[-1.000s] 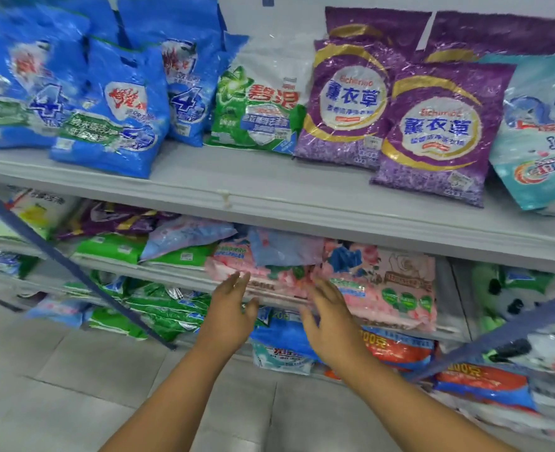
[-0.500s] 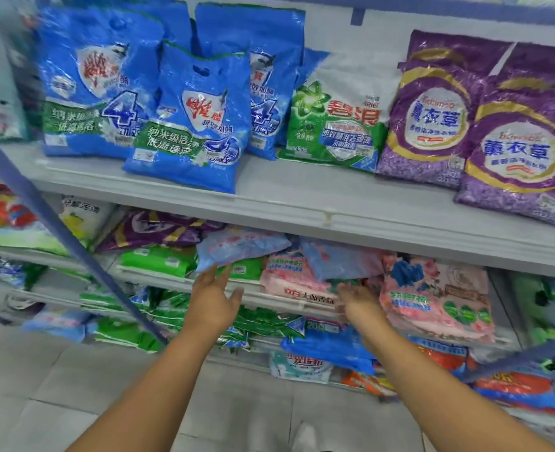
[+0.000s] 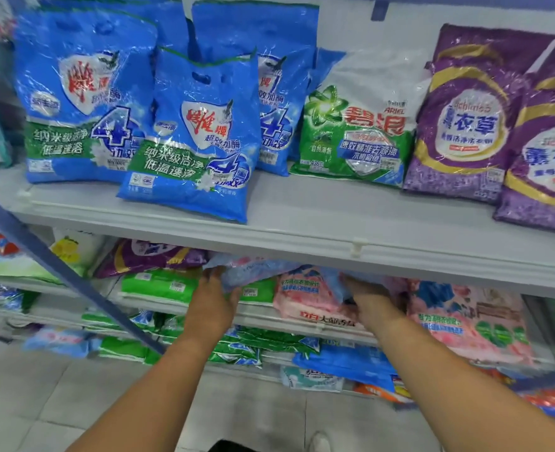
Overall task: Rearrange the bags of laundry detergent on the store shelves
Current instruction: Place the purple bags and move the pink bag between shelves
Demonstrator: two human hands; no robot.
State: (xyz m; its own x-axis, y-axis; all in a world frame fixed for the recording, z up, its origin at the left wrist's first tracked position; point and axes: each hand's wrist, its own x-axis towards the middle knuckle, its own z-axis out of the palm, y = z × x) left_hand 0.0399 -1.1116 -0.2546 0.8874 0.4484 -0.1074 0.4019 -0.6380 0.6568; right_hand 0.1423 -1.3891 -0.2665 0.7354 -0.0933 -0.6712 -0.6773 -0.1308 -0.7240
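Hands at work on the second shelf of a store's detergent aisle: my left hand [image 3: 211, 296] has its grip curled on the near edge of a pale blue bag [image 3: 256, 272] that lies tilted across the row, its far end tucked under the lip of the upper shelf [image 3: 335, 230]. My right hand [image 3: 372, 300] reaches in just beside a pink bag [image 3: 308, 298]; its fingers are hidden among the packs, so I cannot tell whether that grip is apart or clamped on anything. A second, larger pink bag [image 3: 472, 318] lies to the right, hanging over the shelf's front. Above, blue bags [image 3: 201, 138] stand leaning in a cluster, the front one close to the upper shelf's edge, next to a green-and-white Ariel bag [image 3: 357, 125] and purple lavender bags [image 3: 465, 125]. I judge the work to be at the grasping stage, with the loose bags on this level still unsorted. The risk from here, as I see it: the blue bag is soft and slick, held at one edge only, and a quick pull could let it sag and slip, or drag the pink bag beneath it off the shelf to the floor [image 3: 57, 402]. Lifting too high could catch it on the shelf lip overhead.
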